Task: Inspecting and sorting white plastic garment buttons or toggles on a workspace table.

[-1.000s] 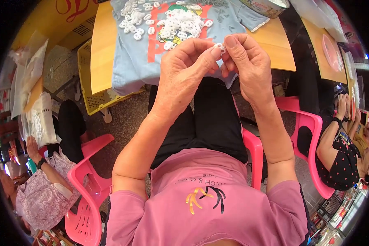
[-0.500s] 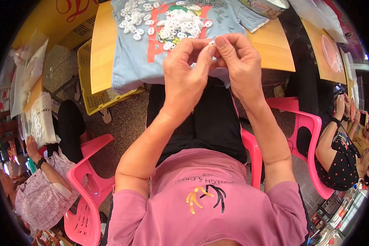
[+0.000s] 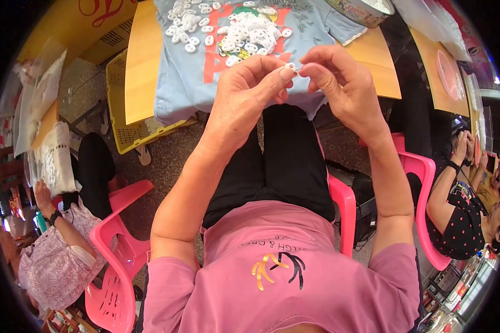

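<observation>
Over the near edge of the cloth, my left hand [image 3: 241, 91] is closed in a pinch on a small white plastic piece [image 3: 290, 66] with holes in it. Just right of it, my right hand [image 3: 347, 86] has its thumb and forefinger curled close together at the piece. A tiny greyish bit shows between the hands, too small to name. Beyond them lies a heap of white oval two-holed pieces [image 3: 253, 33] on a light blue printed cloth [image 3: 178, 91]. More such pieces [image 3: 186, 25] are scattered to its left.
Small grey-green pieces [image 3: 301, 16] lie at the cloth's far side. A round tin [image 3: 366, 12] stands at the back right of the wooden table [image 3: 380, 69]. A yellow crate [image 3: 119, 125] is below left. People sit on both sides, near pink chairs [image 3: 119, 233].
My hands have moved slightly apart, the right one shifting rightward and turning. The white piece stays in my left fingers and is now more exposed.
</observation>
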Demonstrator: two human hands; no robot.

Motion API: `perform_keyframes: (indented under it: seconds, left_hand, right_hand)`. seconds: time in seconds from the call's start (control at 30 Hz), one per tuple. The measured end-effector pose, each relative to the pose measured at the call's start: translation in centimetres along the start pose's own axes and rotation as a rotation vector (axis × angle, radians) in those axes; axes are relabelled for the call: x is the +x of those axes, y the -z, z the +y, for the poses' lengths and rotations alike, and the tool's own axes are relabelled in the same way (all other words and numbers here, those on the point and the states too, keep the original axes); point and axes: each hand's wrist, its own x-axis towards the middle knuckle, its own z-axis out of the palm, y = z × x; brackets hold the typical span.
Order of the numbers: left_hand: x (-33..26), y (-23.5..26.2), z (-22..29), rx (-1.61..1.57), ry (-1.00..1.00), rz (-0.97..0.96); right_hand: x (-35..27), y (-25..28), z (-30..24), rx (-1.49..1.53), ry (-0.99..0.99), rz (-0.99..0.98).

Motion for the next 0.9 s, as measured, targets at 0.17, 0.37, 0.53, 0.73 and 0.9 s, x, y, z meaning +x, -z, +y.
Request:
perform_keyframes:
  seconds: [0.17, 0.37, 0.53, 0.73, 0.9]
  left_hand:
    - [-0.6, -0.3, 0.8, 0.122, -0.031, -0.026]
    - [-1.6, -1.3, 1.2, 0.159, -0.103, -0.030]
    - [-1.8, -1.4, 0.3, 0.378, -0.206, 0.012]
    - [-1.1, -0.1, -1.2, 0.328, -0.121, 0.110]
    - [-2.6, 1.0, 0.3, 0.116, 0.102, -0.080]
  right_hand:
    - [0.6, 0.5, 0.1, -0.461, 0.559, -0.006]
    - [-0.6, 0.0, -0.9, -0.176, 0.263, -0.074]
    - [-0.7, -0.6, 0.4, -0.104, 0.187, -0.090]
    - [-0.7, -2.1, 2.0, -0.054, 0.090, -0.063]
    - [-0.5, -0.9, 1.2, -0.356, 0.507, -0.134]
